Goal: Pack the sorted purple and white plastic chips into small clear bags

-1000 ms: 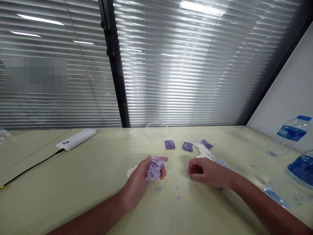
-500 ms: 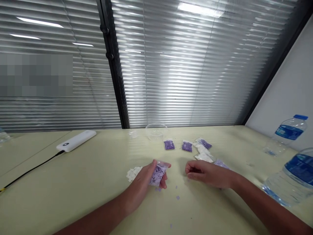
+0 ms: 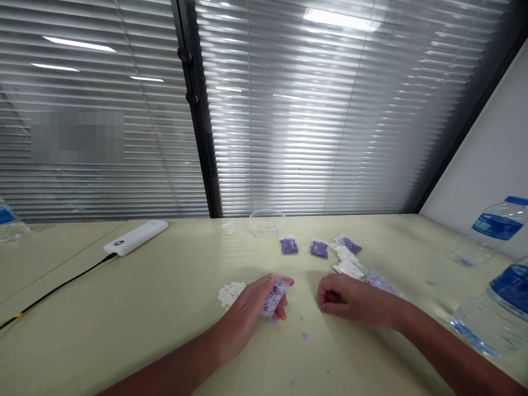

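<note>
My left hand [image 3: 251, 306] is closed around a small clear plastic bag [image 3: 275, 296] filled with light purple flakes, thumb across its near side. Just left of that hand lies a pile of white flakes [image 3: 231, 294], partly behind the wrist. My right hand [image 3: 348, 297] is curled with fingertips drawn in, low over the table to the right; whatever may be inside the fingers is hidden. Beyond it sits another bag of light purple pieces [image 3: 381, 283], partly covered by the hand. Several loose purple flakes [image 3: 304, 335] are scattered between the hands.
Farther back lie two dark purple packets [image 3: 289, 246] [image 3: 319, 248], and a row of white packets [image 3: 347, 260] with a purple one at its end. A clear round container [image 3: 267, 224] stands near the blinds. Water bottles [image 3: 497, 308] line the right side; a cabled white power bank [image 3: 136, 237] lies left.
The view has shifted slightly, so everything appears a little to the right. The bag in my left hand has tipped a bit and shows less. My right hand stays curled.
</note>
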Available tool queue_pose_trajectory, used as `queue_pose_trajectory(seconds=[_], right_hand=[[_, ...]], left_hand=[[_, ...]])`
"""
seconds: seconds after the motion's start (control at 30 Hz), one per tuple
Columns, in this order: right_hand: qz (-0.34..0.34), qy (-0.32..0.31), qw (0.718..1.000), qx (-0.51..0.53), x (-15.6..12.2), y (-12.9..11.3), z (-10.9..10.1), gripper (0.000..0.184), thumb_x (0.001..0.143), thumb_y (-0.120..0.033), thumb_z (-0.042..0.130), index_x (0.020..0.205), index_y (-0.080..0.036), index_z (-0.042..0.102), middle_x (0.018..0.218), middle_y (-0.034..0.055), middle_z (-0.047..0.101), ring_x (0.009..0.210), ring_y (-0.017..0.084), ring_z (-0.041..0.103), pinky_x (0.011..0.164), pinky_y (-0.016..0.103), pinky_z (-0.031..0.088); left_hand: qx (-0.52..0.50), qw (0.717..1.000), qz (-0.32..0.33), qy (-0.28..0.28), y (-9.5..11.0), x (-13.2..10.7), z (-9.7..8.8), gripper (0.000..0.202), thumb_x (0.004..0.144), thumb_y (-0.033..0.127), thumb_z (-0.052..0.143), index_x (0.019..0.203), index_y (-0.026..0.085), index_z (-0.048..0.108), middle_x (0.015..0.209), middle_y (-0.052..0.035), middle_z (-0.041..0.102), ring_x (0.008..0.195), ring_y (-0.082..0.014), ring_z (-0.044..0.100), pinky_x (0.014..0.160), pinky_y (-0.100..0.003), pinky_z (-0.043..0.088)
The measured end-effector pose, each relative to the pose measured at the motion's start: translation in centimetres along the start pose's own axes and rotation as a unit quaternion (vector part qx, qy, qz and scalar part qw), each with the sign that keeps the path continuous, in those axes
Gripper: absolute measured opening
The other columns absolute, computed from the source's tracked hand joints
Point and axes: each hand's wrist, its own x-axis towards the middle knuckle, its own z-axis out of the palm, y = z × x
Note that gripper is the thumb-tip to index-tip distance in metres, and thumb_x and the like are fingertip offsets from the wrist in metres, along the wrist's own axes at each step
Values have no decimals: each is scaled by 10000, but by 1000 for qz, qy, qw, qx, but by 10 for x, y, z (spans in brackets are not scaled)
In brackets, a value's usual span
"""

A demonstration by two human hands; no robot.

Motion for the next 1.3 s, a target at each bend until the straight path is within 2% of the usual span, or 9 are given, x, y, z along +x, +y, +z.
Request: queue_pose_trajectory(seconds=[0.1, 0.23, 0.33, 0.43, 0.67, 0.8, 0.87, 1.03, 1.3], right_hand=[[-19, 7, 999, 37, -1, -6, 3, 97, 967, -257, 541, 903, -192, 574, 844, -12, 524, 754, 125, 442, 639, 248, 336], [-63, 67, 978, 189, -1, -25, 15, 289, 1049, -458, 472, 933, -195, 496, 865, -12, 444, 775, 125, 393, 668, 243, 344], [-87, 129, 961, 230, -1, -39, 26, 309, 1025, -468, 535, 904, -184, 541, 853, -9, 437, 783, 125, 414, 685, 244, 351], [-89, 153, 956, 233, 0, -45, 35, 286, 978, -451, 623, 886, -180, 638, 778, -15, 409, 744, 125, 437, 689, 247, 363], [-95, 198, 952, 213, 3, -36, 32, 393, 1034, -489, 482, 955, -192, 727, 894, 43, 620, 851, 175, 557, 785, 284, 417], [-88, 95, 987, 95, 4, -28, 27, 190, 902, -384, 682, 986, -215, 709, 898, 23, 565, 855, 170, 536, 717, 268, 408], [-83, 65, 994, 33, 4, -27, 26, 242, 786, -332, 786, 985, -225, 698, 903, 9, 552, 866, 168, 523, 742, 273, 414], [-49, 49, 998, 4, 2, -30, 32, 296, 706, -354, 848, 919, -224, 688, 897, -4, 582, 866, 163, 536, 755, 278, 418], [-63, 29, 997, 13, 3, -35, 37, 70, 831, -276, 726, 804, -222, 691, 821, -4, 616, 844, 151, 561, 774, 270, 422]], left_hand=[[25, 1000, -4, -8, 2, -3, 0, 570, 895, 650, 411, 1232, 254, 646, 845, 15, 642, 814, -95, 612, 814, -215, 477], [77, 996, -13, -37, 9, -9, 2, 529, 911, 642, 388, 1162, 276, 677, 920, 21, 643, 889, -77, 575, 876, -177, 433], [118, 992, 3, -50, 9, -12, 4, 478, 906, 639, 434, 953, 251, 709, 911, 28, 629, 911, -75, 560, 898, -156, 422], [111, 993, 2, -38, 3, -14, 4, 428, 867, 648, 542, 951, 267, 718, 983, 21, 669, 952, -93, 573, 909, -153, 451], [75, 997, 10, 5, 3, -12, 2, 494, 876, 660, 499, 1103, 281, 721, 959, 5, 693, 959, -117, 595, 909, -160, 458], [39, 994, 18, 105, -4, -1, -4, 597, 896, 687, 355, 1126, 263, 707, 894, 8, 667, 951, -127, 572, 895, -167, 418], [18, 992, 11, 125, -9, 3, -6, 633, 889, 710, 318, 1160, 275, 689, 858, 19, 652, 908, -122, 561, 867, -172, 400], [16, 995, 6, 98, -9, 0, -6, 578, 891, 699, 381, 1200, 309, 676, 879, 39, 646, 933, -99, 580, 901, -166, 387], [9, 996, -1, 91, -5, -2, -3, 576, 885, 694, 421, 1228, 303, 667, 881, 24, 652, 914, -104, 588, 854, -171, 390]])
